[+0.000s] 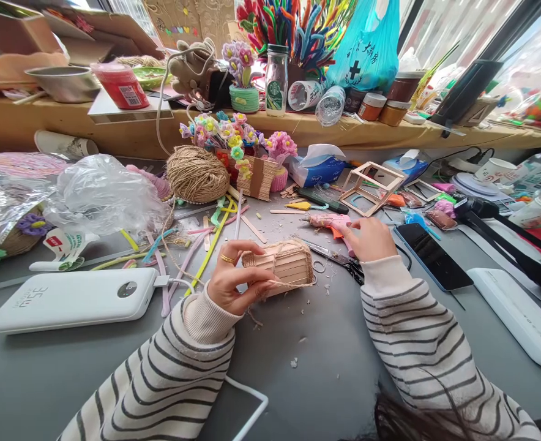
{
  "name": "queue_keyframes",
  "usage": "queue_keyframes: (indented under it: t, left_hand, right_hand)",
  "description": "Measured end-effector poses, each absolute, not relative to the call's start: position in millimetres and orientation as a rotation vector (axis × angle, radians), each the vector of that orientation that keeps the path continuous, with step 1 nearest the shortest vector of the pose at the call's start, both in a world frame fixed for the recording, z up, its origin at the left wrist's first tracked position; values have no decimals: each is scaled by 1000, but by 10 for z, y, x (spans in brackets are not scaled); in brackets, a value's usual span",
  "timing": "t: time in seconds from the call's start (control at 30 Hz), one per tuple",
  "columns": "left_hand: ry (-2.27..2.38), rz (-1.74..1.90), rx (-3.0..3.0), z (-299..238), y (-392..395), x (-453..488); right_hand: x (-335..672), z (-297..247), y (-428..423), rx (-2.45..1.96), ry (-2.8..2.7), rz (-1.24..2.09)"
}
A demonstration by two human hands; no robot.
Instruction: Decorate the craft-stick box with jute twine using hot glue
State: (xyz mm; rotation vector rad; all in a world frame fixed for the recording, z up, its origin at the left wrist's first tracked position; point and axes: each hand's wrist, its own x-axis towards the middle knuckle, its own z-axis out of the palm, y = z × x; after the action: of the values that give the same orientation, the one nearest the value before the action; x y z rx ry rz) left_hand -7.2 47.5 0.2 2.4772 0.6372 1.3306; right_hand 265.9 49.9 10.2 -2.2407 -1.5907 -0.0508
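While the white power bank (71, 300) lies at the far left of your near workspace, cable plugged into its right end, the ball of twine (197, 174) sits farther back, presumably parked there so cord can run off without crowding you. Come right and here is your left hand (236, 278), fingers curled, thumb and fingertips pinched on a strand of twine (295, 285) at the near side of the little wooden-stick box (293, 269). That box rests tilted on the grey table (316, 367), right in the middle between your arms; the pinch seems meant to keep the strand snug against the wood. Just beyond it lie the scissors (339, 257), and past them the pink glue gun (328, 222), nozzle to the left, handle toward you, likely set that way for an easy reach. Your right hand (375, 237) is there, bent fingers at its rear end; how tightly they close, you can't tell from here. Over on the right, the dark phone (433, 254) lies flat.
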Motion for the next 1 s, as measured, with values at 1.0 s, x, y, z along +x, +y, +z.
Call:
queue_keyframes:
  t: [1.0]
  left_hand:
    - [728,1432,2400,-17,450,-20]
  right_hand:
    - [2520,267,229,-1930,-1470,-184]
